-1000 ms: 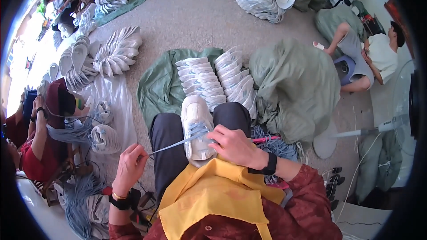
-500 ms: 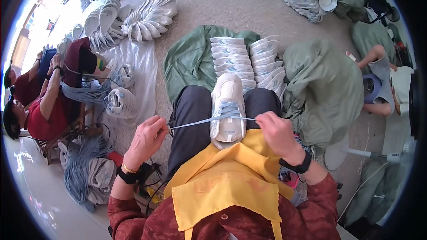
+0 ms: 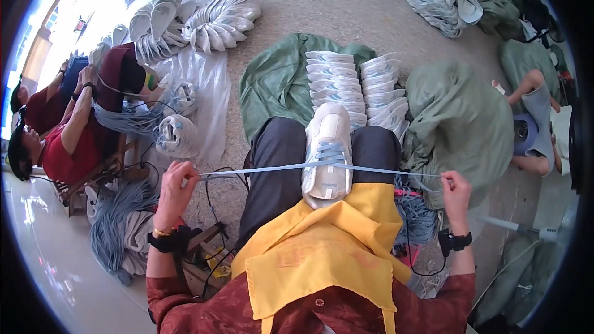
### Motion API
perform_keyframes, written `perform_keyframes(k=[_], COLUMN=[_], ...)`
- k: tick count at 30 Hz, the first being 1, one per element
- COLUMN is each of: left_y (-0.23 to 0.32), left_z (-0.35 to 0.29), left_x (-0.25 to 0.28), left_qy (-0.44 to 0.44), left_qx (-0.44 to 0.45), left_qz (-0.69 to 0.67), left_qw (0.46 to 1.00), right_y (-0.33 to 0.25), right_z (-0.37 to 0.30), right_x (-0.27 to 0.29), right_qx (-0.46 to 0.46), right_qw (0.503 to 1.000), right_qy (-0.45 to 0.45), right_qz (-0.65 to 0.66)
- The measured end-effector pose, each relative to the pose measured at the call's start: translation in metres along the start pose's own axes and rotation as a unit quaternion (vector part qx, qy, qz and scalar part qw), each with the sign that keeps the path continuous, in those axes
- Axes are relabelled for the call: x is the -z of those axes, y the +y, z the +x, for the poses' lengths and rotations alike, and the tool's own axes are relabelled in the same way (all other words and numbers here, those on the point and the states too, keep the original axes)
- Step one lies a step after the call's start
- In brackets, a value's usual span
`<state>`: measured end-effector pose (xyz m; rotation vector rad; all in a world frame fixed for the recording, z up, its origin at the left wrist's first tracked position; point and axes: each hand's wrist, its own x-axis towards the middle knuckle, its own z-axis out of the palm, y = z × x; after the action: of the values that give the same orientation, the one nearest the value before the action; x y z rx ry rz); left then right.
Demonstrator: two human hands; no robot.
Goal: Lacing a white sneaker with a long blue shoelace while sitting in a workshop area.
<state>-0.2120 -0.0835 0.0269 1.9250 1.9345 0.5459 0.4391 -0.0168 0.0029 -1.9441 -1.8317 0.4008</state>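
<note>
A white sneaker (image 3: 329, 125) rests between my thighs, its toe pointing away from me. Light blue shoelace (image 3: 266, 168) is threaded through its upper eyelets, with the two ends pulled out sideways. My left hand (image 3: 175, 188), well to the left of the shoe, pinches one end between thumb and fingers. Out on the right, my right hand (image 3: 456, 193) grips the other end in closed fingers. Both lengths run nearly straight and level across my legs. A yellow apron (image 3: 322, 272) covers my lap below the shoe's heel.
Stacked white shoe uppers (image 3: 336, 86) lie ahead on green cloth (image 3: 272, 80). Beside them is a covered green heap (image 3: 458, 124). Blue lace bundles (image 3: 117, 229) hang at left, more (image 3: 416, 218) by my right knee. Co-workers (image 3: 68, 127) sit left; another person (image 3: 535, 117) is at right.
My hands have moved farther apart, left and right, drawing out longer lengths of shoelace on both sides of the sneaker. The whole view has shifted slightly.
</note>
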Motion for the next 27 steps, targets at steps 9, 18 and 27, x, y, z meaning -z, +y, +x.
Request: perform_keyframes(k=[9, 18, 27], left_y=[-0.053, -0.096, -0.147], left_z=[-0.019, -0.026, -0.046], left_x=[0.042, 0.081, 0.114], left_qy=[0.059, 0.085, 0.088], left_qx=[0.051, 0.178, 0.192], left_qz=[0.032, 0.049, 0.066], left_qw=[0.996, 0.979, 0.975], right_y=[0.131, 0.221, 0.244], right_z=[0.0, 0.003, 0.009], right_x=[0.014, 0.036, 0.031], right_qx=[-0.109, -0.186, -0.14], right_qw=[0.99, 0.972, 0.976], right_qy=[0.039, 0.038, 0.052], right_qz=[0.076, 0.141, 0.158])
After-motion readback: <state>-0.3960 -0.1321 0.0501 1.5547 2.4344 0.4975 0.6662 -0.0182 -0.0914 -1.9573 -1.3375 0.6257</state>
